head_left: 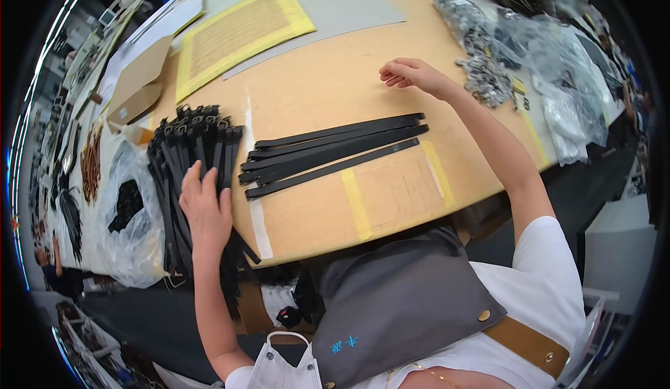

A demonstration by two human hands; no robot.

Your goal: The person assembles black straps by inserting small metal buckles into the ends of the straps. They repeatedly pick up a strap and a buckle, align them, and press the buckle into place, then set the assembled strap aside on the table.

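small blue characters (345,345) stand on the grey apron (412,288).

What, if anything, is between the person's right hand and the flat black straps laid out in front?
Nothing visible: only tan tabletop shows between the right hand and the black straps.

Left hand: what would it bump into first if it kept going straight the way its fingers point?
Probably the buckled ends of the black straps; the left hand already overlaps that bundle in view, though its height above is unclear.
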